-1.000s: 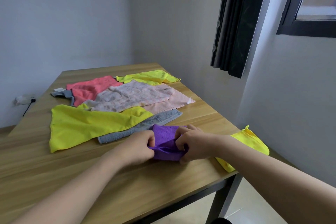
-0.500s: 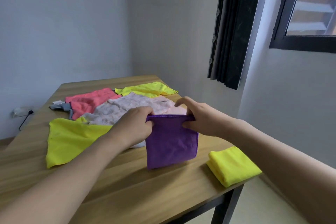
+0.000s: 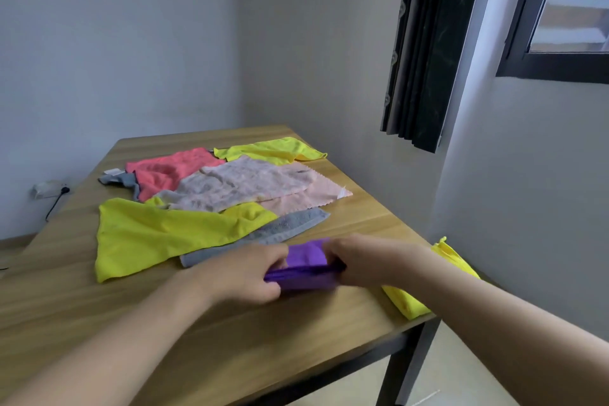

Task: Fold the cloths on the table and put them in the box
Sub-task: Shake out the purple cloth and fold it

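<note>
the wooden worktop (image 3: 115, 323) fills the lower frame and stands on dark metal legs in a corner between two pale walls. a dark curtain (image 3: 425, 43) hangs beside a black-framed window (image 3: 557, 66) at upper right. unfolded cloths lie spread and overlapping across the far half of the worktop: a large yellow cloth (image 3: 158, 234) at left, a pale pink cloth (image 3: 250, 184) in the middle, a coral cloth (image 3: 164, 171) behind it, a grey cloth (image 3: 280, 227) along the near edge of the spread, and a second yellow cloth (image 3: 273, 150) at the far side. a folded yellow cloth (image 3: 408, 301) rests at the right edge of the worktop, partly hidden by the right forearm. the purple cloth (image 3: 306, 269) lies folded on the near worktop, just in front of the grey cloth. the left hand (image 3: 244, 273) grips its left end, fingers curled around the fabric. the right hand (image 3: 365, 262) grips its right end, fingers curled onto the fold. both hands show motion blur. a wall socket with a plugged cable (image 3: 52, 189) sits low on the left wall.
</note>
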A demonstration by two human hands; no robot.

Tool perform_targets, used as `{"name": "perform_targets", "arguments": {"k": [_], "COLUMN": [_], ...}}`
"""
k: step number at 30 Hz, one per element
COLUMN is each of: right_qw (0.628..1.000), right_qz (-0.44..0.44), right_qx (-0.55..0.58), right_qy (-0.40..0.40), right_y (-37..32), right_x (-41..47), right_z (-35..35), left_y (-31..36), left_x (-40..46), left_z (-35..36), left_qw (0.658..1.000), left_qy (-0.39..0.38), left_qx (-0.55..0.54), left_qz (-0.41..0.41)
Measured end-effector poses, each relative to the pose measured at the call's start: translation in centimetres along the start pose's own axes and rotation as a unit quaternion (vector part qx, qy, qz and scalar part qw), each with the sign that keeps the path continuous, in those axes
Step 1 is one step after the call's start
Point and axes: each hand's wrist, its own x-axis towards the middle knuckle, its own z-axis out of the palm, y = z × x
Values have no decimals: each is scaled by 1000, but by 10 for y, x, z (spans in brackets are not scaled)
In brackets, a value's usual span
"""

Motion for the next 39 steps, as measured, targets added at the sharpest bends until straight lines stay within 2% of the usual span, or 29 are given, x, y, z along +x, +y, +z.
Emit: {"name": "perform_targets", "arguments": {"k": [2, 6, 10, 12, 16, 22, 28, 36, 39], "right_qw": [997, 987, 982, 980, 974, 956, 963, 966, 971], "right_qz": [1, 37, 91, 116, 158, 212, 221, 218, 208], "right_qx": [-12, 14, 58, 100, 153, 204, 152, 132, 120], "right_qy": [-82, -153, -158, -130, -56, 1, 10, -38, -5], "right_y": [-8, -11, 0, 8, 17, 25, 32, 39, 43], "right_x": [-1, 7, 16, 20, 30, 55, 77, 84, 86], "right_z": [16, 11, 3, 4, 10, 25, 47, 45, 32], "left_y": [-3, -8, -18, -25, -30, -27, -30, -19, -16], "left_x": [-3, -1, 14, 24, 43, 64, 77, 76, 79], "left_z": [23, 25, 28, 35, 49, 62, 68, 66, 62], "left_qw": [998, 990, 953, 940, 945, 950, 950, 942, 936], "left_qy": [-65, -72, -16, 28, 101, 115, 99, 111, 155], "left_qx": [-7, -104, -267, -291, -225, -125, -76, -25, 12], "left_qz": [-16, -61, -141, -176, -213, -261, -287, -314, -315]}}
